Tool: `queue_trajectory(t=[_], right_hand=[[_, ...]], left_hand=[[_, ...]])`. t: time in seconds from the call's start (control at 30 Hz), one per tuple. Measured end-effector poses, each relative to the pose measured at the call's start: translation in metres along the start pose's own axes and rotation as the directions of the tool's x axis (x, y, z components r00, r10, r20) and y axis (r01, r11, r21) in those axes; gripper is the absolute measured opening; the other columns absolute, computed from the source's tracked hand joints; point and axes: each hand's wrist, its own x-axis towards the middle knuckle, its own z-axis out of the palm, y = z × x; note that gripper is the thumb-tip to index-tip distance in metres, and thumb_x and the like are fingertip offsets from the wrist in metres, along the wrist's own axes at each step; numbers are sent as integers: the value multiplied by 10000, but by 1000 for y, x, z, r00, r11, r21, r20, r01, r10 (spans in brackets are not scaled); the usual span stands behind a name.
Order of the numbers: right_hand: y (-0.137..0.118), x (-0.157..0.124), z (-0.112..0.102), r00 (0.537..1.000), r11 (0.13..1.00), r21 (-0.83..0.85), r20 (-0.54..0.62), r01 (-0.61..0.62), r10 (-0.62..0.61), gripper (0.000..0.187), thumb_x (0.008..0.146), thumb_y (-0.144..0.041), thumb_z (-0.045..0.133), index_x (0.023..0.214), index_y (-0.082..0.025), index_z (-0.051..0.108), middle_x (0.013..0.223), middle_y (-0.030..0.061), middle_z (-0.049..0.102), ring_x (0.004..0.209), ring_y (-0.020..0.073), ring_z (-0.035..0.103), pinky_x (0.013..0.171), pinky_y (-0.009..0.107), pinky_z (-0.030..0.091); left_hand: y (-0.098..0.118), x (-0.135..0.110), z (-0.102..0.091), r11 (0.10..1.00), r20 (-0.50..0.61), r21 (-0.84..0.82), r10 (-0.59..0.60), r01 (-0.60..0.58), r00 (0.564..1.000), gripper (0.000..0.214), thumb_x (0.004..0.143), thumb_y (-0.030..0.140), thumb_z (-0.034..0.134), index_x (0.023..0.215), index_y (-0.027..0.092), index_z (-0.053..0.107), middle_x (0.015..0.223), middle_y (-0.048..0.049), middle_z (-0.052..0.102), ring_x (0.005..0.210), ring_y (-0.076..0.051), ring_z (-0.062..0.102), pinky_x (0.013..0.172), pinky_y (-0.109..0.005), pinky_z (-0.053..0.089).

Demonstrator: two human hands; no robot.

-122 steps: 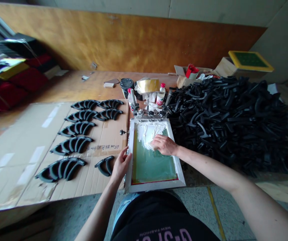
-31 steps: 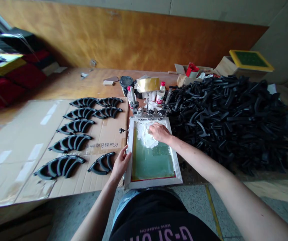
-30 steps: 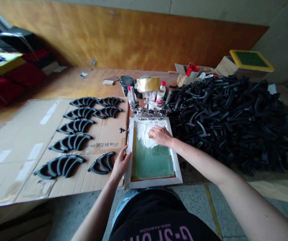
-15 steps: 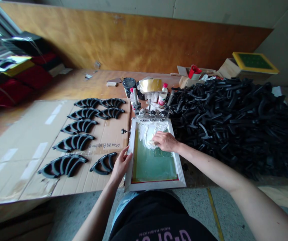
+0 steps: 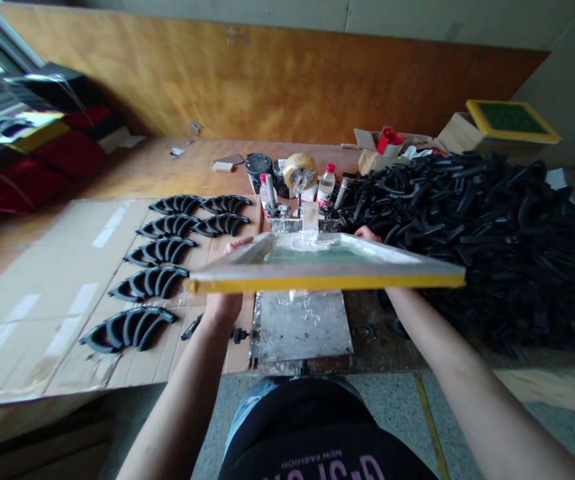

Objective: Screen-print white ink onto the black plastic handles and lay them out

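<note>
Head view: left hand [image 5: 223, 303] and right hand [image 5: 367, 233] fingers curl over screen frame [image 5: 325, 273] sides

1. Black garment [image 5: 317, 427], bottom of view: a small pale line reads "NEW FASHION", upside down to the camera.
2. Same garment, beneath that line: large pink letters cut off by the picture edge. "G-S" is legible; the rest is uncertain.
3. Bottle [image 5: 325, 188] label: too small to read.

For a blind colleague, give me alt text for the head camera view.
The left hand and right hand hold a screen frame tilted up over a metal plate. Black curved parts lie in rows on cardboard at left; a heap of them sits at right.
</note>
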Motion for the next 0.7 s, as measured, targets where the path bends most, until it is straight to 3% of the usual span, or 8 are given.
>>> queue_trajectory(t=[0.2, 0.27, 0.33, 0.4, 0.5, 0.53, 0.63, 0.7], right_hand=[[-22, -65, 65, 921, 936, 26, 174, 350, -349, 348, 819, -258, 727, 1154, -218, 642, 1083, 67, 671, 1074, 220, 563, 955, 378, 436], [-42, -83, 70, 922, 931, -28, 148, 364, -357, 209, 848, -269, 703, 1049, -217, 685, 1023, 75, 659, 1054, 236, 545, 936, 396, 436], [-63, -103, 70, 917, 918, -43, 83, 394, -390, 133, 882, -298, 664, 968, -204, 703, 944, 82, 648, 1008, 239, 540, 904, 384, 443], [-79, -123, 70, 824, 828, 12, 85, 561, -560, 142, 921, -297, 607, 975, -208, 703, 914, 74, 651, 969, 222, 547, 883, 356, 444], [-74, -138, 68, 651, 668, 131, 150, 733, -744, 171, 959, -246, 534, 983, -232, 703, 922, 41, 677, 932, 184, 566, 866, 316, 448], [-62, -136, 66, 682, 699, 114, 157, 706, -715, 183, 960, -223, 520, 961, -229, 703, 926, 39, 684, 930, 183, 569, 867, 315, 450], [-3, -116, 60, 925, 916, -135, 105, 378, -366, 207, 932, -148, 496, 893, -188, 695, 925, 94, 685, 989, 232, 556, 891, 359, 452], [38, -101, 59, 979, 940, -280, 109, 196, -172, 208, 885, -86, 500, 942, -152, 689, 941, 147, 686, 1092, 271, 532, 942, 389, 435]], left_hand=[[-22, -2, 29, 927, 35, -328, -180, 182, 983, 534, 849, 600, 529, 1162, 171, 581, 973, -93, 704, 813, -163, 665, 674, -265, 541], [-50, -24, 39, 855, 178, -300, -386, 424, 905, 511, 858, 573, 556, 1162, 162, 577, 1019, -119, 713, 793, -169, 682, 631, -259, 543], [-78, -50, 47, 736, 310, -244, -558, 631, 770, 485, 875, 548, 559, 1165, 161, 576, 1078, -142, 709, 819, -202, 705, 605, -283, 557], [-99, -72, 47, 665, 306, -260, -630, 700, 713, 401, 901, 498, 545, 1106, 158, 596, 1030, -130, 719, 817, -216, 716, 595, -293, 564], [-120, -91, 20, 671, 157, -316, -661, 671, 734, 298, 937, 410, 493, 969, 141, 617, 887, -104, 726, 750, -206, 720, 572, -275, 551], [-127, -95, 2, 686, 76, -314, -671, 657, 737, 317, 950, 407, 453, 951, 138, 619, 867, -104, 727, 730, -204, 720, 561, -271, 545], [-152, -106, -66, 728, -238, -259, -685, 635, 688, 461, 977, 460, 282, 966, 153, 625, 788, -94, 725, 684, -204, 715, 555, -283, 549], [-171, -112, -110, 724, -398, -182, -673, 665, 624, 434, 967, 438, 270, 991, 175, 614, 707, -80, 705, 661, -223, 712, 578, -323, 570]])
